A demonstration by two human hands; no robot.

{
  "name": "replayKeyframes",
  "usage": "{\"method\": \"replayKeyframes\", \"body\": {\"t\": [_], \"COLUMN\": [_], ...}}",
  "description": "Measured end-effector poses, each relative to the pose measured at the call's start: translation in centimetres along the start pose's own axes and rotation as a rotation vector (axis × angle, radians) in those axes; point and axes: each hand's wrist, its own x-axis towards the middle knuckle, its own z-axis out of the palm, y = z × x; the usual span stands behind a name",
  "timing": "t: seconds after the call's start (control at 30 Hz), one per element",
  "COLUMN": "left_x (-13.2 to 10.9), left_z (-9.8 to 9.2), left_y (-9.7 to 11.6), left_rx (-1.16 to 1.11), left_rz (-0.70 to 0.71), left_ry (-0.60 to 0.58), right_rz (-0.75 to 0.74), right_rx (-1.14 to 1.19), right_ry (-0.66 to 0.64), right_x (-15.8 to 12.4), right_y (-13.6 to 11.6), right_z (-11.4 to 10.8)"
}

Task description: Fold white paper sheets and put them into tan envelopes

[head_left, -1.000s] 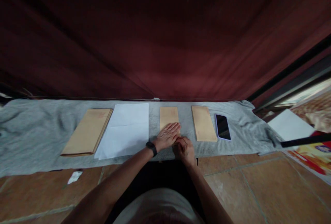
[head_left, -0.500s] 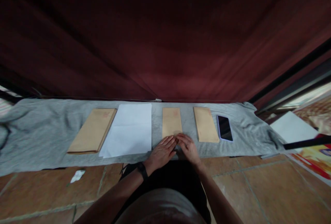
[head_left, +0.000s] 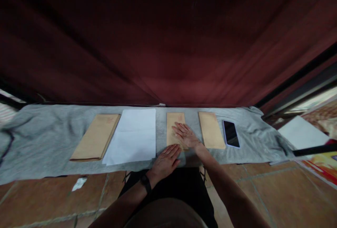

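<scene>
A brown paper envelope (head_left: 171, 119) lies flat on the grey cloth right in front of me. My right hand (head_left: 186, 135) rests across its middle, palm down with the fingers stretched out. At the envelope's near left corner, my left hand (head_left: 166, 159) lies with its fingers extended, its tips touching the paper. Neither hand grips anything. To the left is a stack of white paper sheets (head_left: 134, 136); to the right lies a small pile of brown envelopes (head_left: 211, 129).
A thicker stack of brown envelopes (head_left: 96, 136) lies on the far left. Beyond the right pile is a phone (head_left: 231, 134) with a dark screen. Grey cloth (head_left: 39, 133) covers the narrow surface, and a dark red curtain (head_left: 168, 63) hangs behind. White scrap (head_left: 79, 184) lies on the floor.
My right hand has moved from the envelope's near edge, beside the left hand, up onto its middle and flattened out. The left hand stays near the near edge. The view has tilted slightly.
</scene>
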Motion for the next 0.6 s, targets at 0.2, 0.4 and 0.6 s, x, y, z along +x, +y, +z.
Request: {"method": "replayKeyframes", "body": {"t": [0.2,0.4,0.6], "left_x": [0.0,0.0,0.0], "left_z": [0.0,-0.2,-0.2], "left_y": [0.0,0.2,0.3], "left_rx": [-0.012,-0.029,-0.021], "left_rz": [-0.006,-0.027,-0.026], "left_ry": [0.010,0.019,0.045], "right_rz": [0.128,0.117,-0.111], "right_rx": [-0.071,-0.049,0.011], "right_ry": [0.068,0.076,-0.003], "right_x": [2.9,2.7,0.4], "right_y": [1.6,0.3,-1.9], "right_z": [0.1,0.7,0.9]}}
